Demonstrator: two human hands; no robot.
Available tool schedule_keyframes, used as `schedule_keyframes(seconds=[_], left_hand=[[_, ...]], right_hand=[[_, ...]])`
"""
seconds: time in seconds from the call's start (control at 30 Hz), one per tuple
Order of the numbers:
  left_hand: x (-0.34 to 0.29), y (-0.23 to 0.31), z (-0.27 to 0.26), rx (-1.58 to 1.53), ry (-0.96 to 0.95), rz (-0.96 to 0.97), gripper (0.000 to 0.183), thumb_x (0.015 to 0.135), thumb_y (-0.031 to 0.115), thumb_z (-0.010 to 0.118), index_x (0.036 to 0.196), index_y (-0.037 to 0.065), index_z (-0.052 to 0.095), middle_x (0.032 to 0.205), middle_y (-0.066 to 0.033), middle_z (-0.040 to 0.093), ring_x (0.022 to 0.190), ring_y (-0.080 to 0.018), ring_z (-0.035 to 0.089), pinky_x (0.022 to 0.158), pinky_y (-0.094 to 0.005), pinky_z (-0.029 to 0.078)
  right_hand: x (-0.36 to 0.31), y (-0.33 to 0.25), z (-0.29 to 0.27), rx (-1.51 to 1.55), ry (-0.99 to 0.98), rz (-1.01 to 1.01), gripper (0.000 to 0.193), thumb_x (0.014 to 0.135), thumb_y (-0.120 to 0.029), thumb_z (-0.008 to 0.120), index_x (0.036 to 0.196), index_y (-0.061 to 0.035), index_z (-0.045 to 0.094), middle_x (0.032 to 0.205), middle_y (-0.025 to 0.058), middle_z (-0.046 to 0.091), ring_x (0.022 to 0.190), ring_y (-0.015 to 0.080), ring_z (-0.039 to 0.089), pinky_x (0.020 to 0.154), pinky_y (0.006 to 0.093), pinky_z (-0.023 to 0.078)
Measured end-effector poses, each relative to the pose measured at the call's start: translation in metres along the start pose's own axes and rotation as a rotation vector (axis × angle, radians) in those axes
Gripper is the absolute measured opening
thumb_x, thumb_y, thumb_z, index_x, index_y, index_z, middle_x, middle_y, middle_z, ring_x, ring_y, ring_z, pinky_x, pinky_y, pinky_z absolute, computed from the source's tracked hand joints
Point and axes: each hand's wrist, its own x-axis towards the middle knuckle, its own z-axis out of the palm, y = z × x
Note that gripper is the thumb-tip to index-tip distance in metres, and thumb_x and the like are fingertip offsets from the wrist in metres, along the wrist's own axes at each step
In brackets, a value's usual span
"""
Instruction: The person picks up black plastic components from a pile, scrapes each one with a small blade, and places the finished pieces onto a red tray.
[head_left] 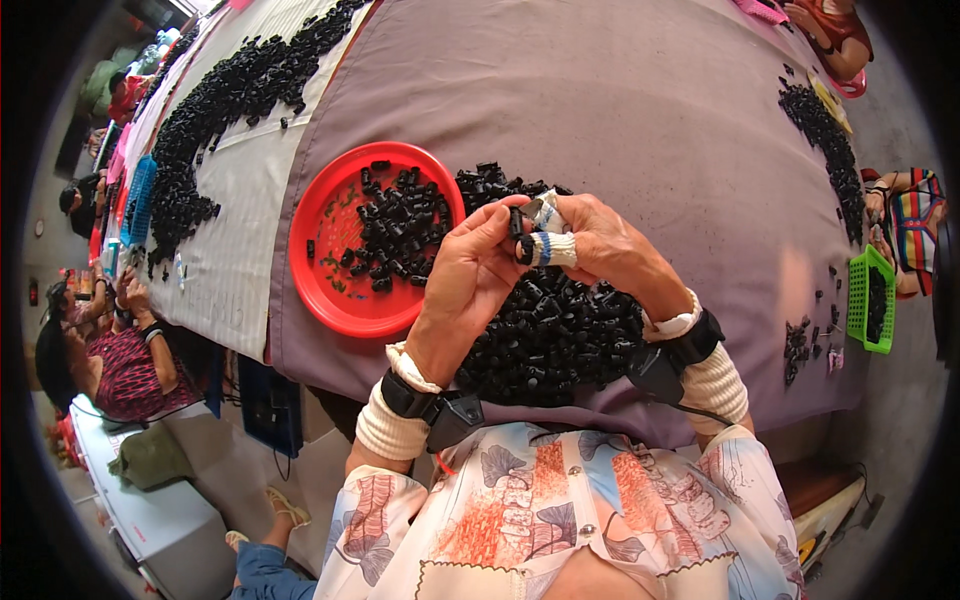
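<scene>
One at a time, by the look of it, working through a heap of small black parts (560, 340). Holding a black piece (517, 222) up at the fingertips, over the far side of the heap on the cloth-covered counter (650, 110), just right of the red tray (318, 210). Probably now at trimming or checking this single part; hard to say which. Seems to call next for a steady pinch with the left and a small, careful stroke or turn with the right, then for setting the part down, perhaps in the tray.

With the left hand (475, 265), pinching the piece between thumb and fingers, nearly closed. With the right hand (605, 240), curled in close from the other side, touching the piece or nearly so with fingers in pale, blue-striped covers (553, 248). Cannot tell whether gripping it too, or grasping something small between the fingertips.
</scene>
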Motion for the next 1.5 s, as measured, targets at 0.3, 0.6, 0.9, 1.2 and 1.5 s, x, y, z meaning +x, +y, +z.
schedule_keyframes(seconds=[0.3,0.6,0.9,1.2,1.5], left_hand=[[-0.028,0.071,-0.042,0.835,0.441,0.472,0.022,0.086,0.014,0.059,0.104,0.002,0.061,0.084,-0.003,0.061,0.073,-0.0076,0.055,0.062,-0.0217,0.044],[0.041,0.007,-0.004,1.659,0.104,0.494,0.018,0.077,0.012,0.064,0.092,0.001,0.065,0.082,-0.0105,0.06,0.072,-0.0174,0.059,0.067,-0.0276,0.046],[0.093,-0.057,0.0,2.178,-0.247,0.672,0.014,0.068,0.009,0.067,0.078,0.002,0.061,0.09,-0.0116,0.051,0.086,-0.0292,0.051,0.072,-0.0389,0.044],[0.094,-0.061,-0.007,2.232,-0.311,0.769,0.014,0.067,0.008,0.064,0.079,0.001,0.06,0.087,-0.0104,0.054,0.085,-0.0264,0.051,0.074,-0.0368,0.044],[0.027,0.005,0.011,0.723,0.031,0.02,0.019,0.085,0.009,0.058,0.101,-0.001,0.056,0.081,-0.0059,0.059,0.067,-0.0105,0.056,0.066,-0.0243,0.048]], right_hand=[[-0.014,0.009,-0.029,0.178,0.116,0.007,0.022,0.081,-0.028,0.063,0.077,-0.0066,0.057,0.049,-0.0047,0.04,0.038,0.0039,0.035,0.034,0.0205,0.024],[-0.022,0.019,-0.045,0.2,0.209,-0.042,0.022,0.08,-0.027,0.064,0.077,-0.0075,0.054,0.049,-0.0033,0.039,0.038,0.0048,0.035,0.035,0.0201,0.025],[-0.038,0.028,-0.06,0.256,0.3,-0.032,0.024,0.08,-0.026,0.063,0.073,-0.0084,0.048,0.05,-0.0019,0.042,0.039,0.0054,0.037,0.035,0.0199,0.027],[-0.036,0.03,-0.054,0.291,0.275,-0.047,0.018,0.08,-0.019,0.06,0.072,-0.0073,0.049,0.052,-0.002,0.043,0.041,0.0049,0.039,0.035,0.0198,0.028],[-0.024,0.016,-0.033,0.204,0.192,0.009,0.024,0.078,-0.027,0.066,0.074,-0.0075,0.052,0.051,-0.0038,0.042,0.04,0.0039,0.038,0.035,0.019,0.027]])
